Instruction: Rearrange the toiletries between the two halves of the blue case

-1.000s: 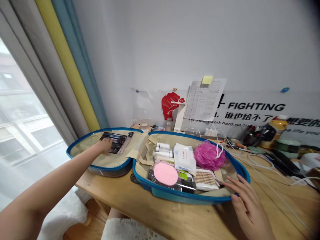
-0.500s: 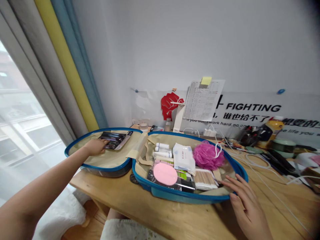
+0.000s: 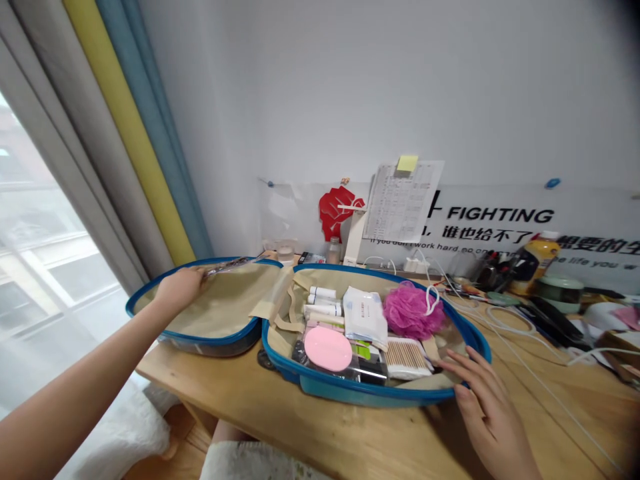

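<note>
A small blue-rimmed suitcase [image 3: 395, 393] lies opened flat on a wooden table. Over its left half [image 3: 220, 310], my left hand [image 3: 181, 288] grips the near end of a flat clear-plastic pack [image 3: 233, 265] of dark slim items, now tilted nearly edge-on. My right hand [image 3: 483, 400] lies over the right rim, its fingers stretched and apart, with the thumb outside. In the right half are a pink oval case [image 3: 328, 349], white tubes [image 3: 323, 301], a white packet [image 3: 365, 315], a purple bath puff [image 3: 413, 311] and a pack of cotton swabs [image 3: 407, 358].
White cables [image 3: 510, 317] run across the table on the right. Behind them stand a yellow bottle [image 3: 537, 263] and a green jar [image 3: 561, 292]. A white lamp stand [image 3: 355, 237] is by the wall. Curtains [image 3: 145, 167] hang at the left.
My left hand has closed on the plastic pack and lifted it from lying flat, tilting it away and moving slightly left. My right hand stays at the rim.
</note>
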